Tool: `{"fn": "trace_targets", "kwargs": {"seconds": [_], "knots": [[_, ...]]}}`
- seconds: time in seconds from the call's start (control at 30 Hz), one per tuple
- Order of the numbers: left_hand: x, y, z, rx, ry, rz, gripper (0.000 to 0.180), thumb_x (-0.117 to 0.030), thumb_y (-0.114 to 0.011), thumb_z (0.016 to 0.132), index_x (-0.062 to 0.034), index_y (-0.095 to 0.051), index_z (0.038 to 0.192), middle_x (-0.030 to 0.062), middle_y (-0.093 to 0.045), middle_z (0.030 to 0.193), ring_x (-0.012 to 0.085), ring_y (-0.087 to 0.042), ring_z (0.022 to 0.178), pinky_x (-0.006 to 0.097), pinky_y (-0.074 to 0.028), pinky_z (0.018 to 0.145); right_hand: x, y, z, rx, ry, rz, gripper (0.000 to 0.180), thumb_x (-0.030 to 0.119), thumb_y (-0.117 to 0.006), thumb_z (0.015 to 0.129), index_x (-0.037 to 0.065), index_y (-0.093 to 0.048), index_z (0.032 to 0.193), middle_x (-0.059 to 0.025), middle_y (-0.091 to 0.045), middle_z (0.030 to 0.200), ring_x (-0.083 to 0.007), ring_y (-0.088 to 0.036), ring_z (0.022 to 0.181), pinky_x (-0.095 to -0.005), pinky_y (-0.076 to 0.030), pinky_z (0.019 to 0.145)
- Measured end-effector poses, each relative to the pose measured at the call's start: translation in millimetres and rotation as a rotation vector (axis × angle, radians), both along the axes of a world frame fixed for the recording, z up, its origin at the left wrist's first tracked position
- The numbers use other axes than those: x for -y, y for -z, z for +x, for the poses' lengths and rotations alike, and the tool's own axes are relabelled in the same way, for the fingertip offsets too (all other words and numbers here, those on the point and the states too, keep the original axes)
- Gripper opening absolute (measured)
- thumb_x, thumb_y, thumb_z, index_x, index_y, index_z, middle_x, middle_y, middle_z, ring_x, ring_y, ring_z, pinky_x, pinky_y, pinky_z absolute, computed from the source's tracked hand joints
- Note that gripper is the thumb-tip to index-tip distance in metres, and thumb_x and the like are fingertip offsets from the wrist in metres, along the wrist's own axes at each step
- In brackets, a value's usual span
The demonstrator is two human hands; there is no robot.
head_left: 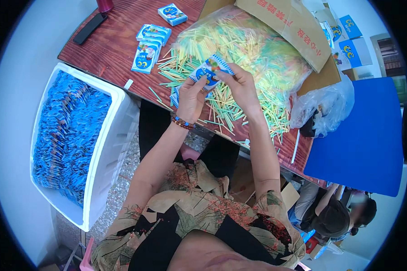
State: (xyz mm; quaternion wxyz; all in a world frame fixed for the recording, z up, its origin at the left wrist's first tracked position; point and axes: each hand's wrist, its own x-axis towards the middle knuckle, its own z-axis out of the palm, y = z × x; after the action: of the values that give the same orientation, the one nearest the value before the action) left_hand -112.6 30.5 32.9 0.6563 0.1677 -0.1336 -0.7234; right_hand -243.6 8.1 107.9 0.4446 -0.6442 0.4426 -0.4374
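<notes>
Between my hands, above the near part of the table, is a small blue and white packet [208, 72]. My left hand [192, 97] pinches its lower left end. The thumb and fingers of my right hand [242, 86] grip its right end. Beneath my hands lies a heap of thin yellow, green and pink sticks [228, 108], loose on the wood-grain table. Part of another blue packet [175, 96] shows beside my left hand, mostly hidden by it. A few similar packets [147, 54] lie stacked to the left of the heap.
A white bin [117, 101] full of blue packets stands left of the table. A cardboard box [298, 34] with a clear bag of sticks [267, 40] lies behind. A small box [172, 14], black phone-like object [90, 28] and blue panel [357, 140] surround. A person [332, 214] sits at right.
</notes>
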Motion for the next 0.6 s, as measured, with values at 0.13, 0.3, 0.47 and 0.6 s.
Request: {"fn": "trace_targets", "kwargs": {"seconds": [0.13,0.3,0.47,0.6], "knots": [[6,2,22,-0.001,-0.179,0.059,0.022,-0.004,-0.062,0.09,-0.0013,-0.061,0.112,0.0075,-0.067,0.105,0.0168,-0.065,0.096,0.033,-0.052,0.084,22,0,31,-0.014,0.046,0.031,0.015,0.013,-0.068,0.085,0.004,-0.069,0.097,0.0003,-0.066,0.074,-0.0033,-0.049,0.061,-0.0203,-0.033,0.052],[11,6,71,0.309,-0.605,0.213,0.039,-0.008,-0.061,0.092,0.0003,-0.047,0.128,0.009,-0.058,0.119,0.0148,-0.057,0.107,0.032,-0.048,0.088,79,37,102,0.085,-0.059,0.023,0.017,0.012,-0.069,0.082,0.002,-0.069,0.096,-0.0017,-0.066,0.075,-0.0055,-0.055,0.064,-0.0217,-0.039,0.055],[4,27,99,0.668,-0.784,0.065,0.054,-0.006,-0.061,0.091,0.0027,-0.034,0.137,0.0151,-0.042,0.136,0.0203,-0.047,0.121,0.035,-0.041,0.101,115,95,159,-0.196,-0.064,-0.066,0.026,0.014,-0.069,0.081,-0.001,-0.067,0.101,-0.0067,-0.067,0.076,-0.0103,-0.06,0.066,-0.0263,-0.047,0.06],[1,40,107,1.03,-0.812,0.1,0.068,-0.009,-0.064,0.088,0.0035,-0.026,0.143,0.0175,-0.028,0.146,0.0252,-0.033,0.134,0.038,-0.031,0.109,108,78,171,-0.313,0.026,-0.096,0.037,0.026,-0.067,0.08,0.002,-0.066,0.109,-0.0178,-0.069,0.09,-0.0331,-0.067,0.081,-0.0422,-0.05,0.075]]}}
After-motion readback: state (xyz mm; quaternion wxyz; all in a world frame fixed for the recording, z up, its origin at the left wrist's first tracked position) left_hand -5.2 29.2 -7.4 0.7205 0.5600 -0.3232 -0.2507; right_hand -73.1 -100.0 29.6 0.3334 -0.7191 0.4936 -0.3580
